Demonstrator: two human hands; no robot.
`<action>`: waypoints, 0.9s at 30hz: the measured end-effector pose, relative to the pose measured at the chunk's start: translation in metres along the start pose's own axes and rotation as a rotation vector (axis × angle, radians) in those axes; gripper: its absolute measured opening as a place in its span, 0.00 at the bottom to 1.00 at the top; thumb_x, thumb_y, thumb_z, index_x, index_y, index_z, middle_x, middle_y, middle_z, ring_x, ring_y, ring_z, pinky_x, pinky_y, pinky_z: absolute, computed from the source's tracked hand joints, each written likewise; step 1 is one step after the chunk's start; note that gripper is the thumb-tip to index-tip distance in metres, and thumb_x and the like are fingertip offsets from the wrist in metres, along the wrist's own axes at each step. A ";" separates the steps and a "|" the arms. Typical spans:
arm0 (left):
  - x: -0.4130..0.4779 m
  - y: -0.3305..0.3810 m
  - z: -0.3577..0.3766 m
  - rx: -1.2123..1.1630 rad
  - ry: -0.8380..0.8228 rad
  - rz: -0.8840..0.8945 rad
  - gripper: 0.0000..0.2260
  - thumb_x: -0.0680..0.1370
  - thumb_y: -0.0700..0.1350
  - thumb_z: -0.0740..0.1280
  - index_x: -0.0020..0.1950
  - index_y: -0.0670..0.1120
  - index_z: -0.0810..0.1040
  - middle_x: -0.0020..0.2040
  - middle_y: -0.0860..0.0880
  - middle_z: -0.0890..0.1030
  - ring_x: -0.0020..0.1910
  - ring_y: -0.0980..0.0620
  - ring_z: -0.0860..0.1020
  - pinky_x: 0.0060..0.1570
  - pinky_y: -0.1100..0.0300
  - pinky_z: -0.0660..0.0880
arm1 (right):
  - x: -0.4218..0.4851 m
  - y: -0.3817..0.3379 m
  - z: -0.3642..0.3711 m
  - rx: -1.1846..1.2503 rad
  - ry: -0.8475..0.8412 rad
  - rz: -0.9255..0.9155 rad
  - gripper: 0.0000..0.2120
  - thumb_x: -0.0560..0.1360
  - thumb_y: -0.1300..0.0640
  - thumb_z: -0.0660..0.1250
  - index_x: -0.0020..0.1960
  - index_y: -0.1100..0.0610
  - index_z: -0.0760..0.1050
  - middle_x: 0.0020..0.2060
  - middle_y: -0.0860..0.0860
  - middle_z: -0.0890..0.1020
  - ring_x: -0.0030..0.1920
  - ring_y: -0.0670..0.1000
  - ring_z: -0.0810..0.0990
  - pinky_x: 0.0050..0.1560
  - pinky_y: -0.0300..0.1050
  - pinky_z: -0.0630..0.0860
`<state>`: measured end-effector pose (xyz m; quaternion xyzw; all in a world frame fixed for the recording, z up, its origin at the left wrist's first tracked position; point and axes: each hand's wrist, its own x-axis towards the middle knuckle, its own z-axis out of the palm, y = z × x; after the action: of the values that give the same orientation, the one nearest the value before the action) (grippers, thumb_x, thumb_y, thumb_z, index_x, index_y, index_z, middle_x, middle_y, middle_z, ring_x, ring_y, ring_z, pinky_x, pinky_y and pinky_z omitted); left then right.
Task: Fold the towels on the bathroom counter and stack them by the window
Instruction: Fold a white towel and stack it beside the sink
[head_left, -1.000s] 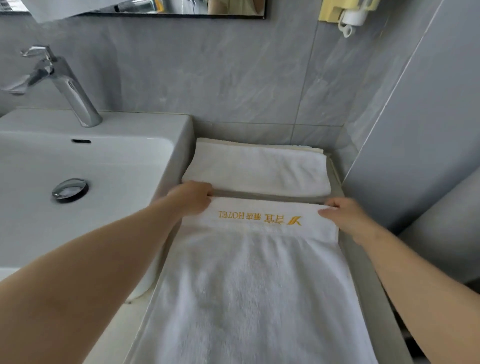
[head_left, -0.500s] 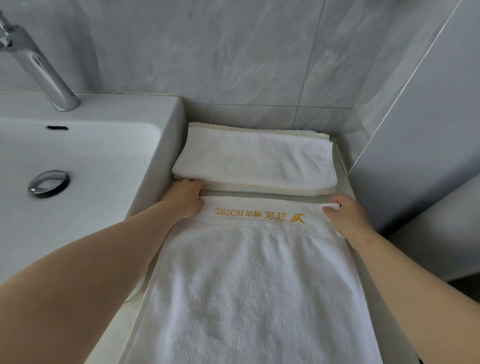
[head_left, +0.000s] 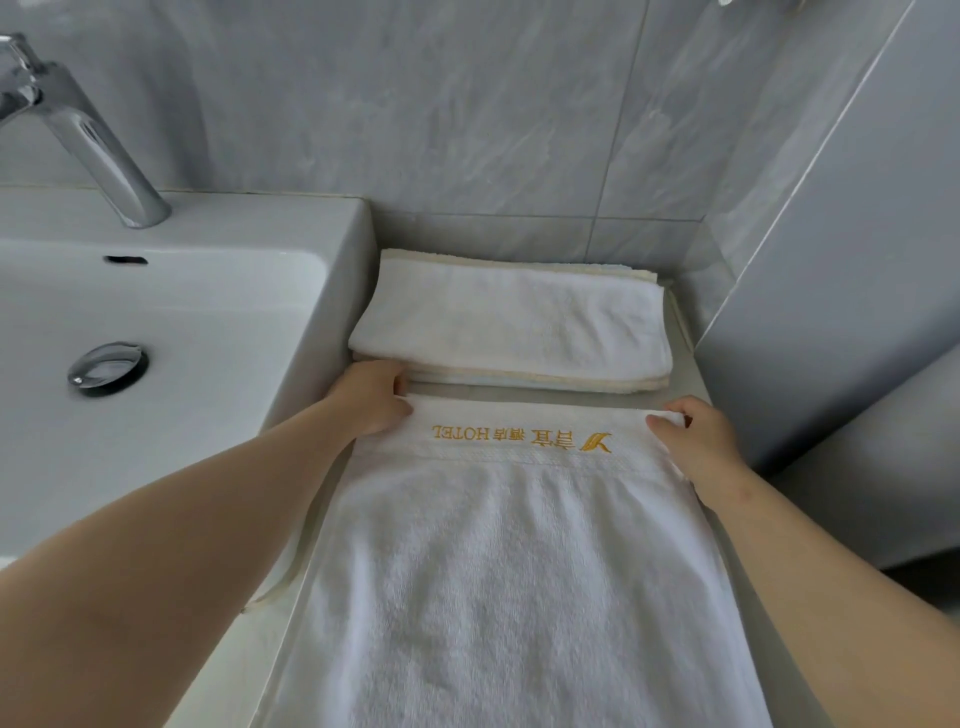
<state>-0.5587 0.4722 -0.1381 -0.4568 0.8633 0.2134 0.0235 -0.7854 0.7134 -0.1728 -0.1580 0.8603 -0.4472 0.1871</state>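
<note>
Towel (head_left: 519, 571) corners pinched by left grip (head_left: 371, 397), right grip (head_left: 698, 441) | folded stack (head_left: 509, 322) just beyond | sink (head_left: 208, 312) left

White sink (head_left: 171, 291) with chrome faucet (head_left: 98, 150), round drain (head_left: 108, 368)

Grey marbled wall tiles (head_left: 441, 104) fill the upper frame, their pale grout lines meeting above the narrow tabletop (head_left: 683, 338). A white rectangular basin (head_left: 208, 322) occupies the left, with a chrome faucet (head_left: 93, 140) at upper left, a dark overflow slot (head_left: 126, 260) below it and a chrome drain plug (head_left: 107, 369) in the bowl. A smooth grey panel (head_left: 857, 234) slants down the right side. The light is soft and even.
</note>
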 end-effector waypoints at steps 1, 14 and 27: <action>-0.002 0.001 0.000 -0.060 0.022 -0.020 0.09 0.73 0.41 0.68 0.39 0.46 0.69 0.41 0.49 0.76 0.47 0.47 0.74 0.40 0.60 0.69 | -0.001 0.000 -0.001 0.041 0.001 0.002 0.10 0.73 0.62 0.68 0.36 0.53 0.72 0.33 0.48 0.74 0.38 0.52 0.72 0.39 0.43 0.69; -0.027 -0.005 0.003 -0.396 0.064 -0.174 0.10 0.72 0.45 0.73 0.45 0.43 0.73 0.44 0.45 0.77 0.42 0.47 0.76 0.36 0.59 0.70 | -0.019 0.001 -0.016 0.184 -0.071 0.124 0.16 0.73 0.63 0.70 0.30 0.59 0.66 0.28 0.53 0.68 0.30 0.50 0.65 0.30 0.42 0.61; -0.042 -0.019 0.021 -0.619 0.097 -0.248 0.06 0.76 0.43 0.68 0.50 0.41 0.78 0.44 0.41 0.81 0.41 0.44 0.79 0.42 0.52 0.76 | -0.019 0.003 -0.019 0.268 -0.153 0.128 0.08 0.76 0.58 0.66 0.39 0.58 0.74 0.40 0.57 0.76 0.41 0.53 0.73 0.44 0.46 0.68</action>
<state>-0.5226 0.5035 -0.1543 -0.5532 0.6957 0.4389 -0.1315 -0.7776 0.7371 -0.1612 -0.1100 0.7846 -0.5317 0.2995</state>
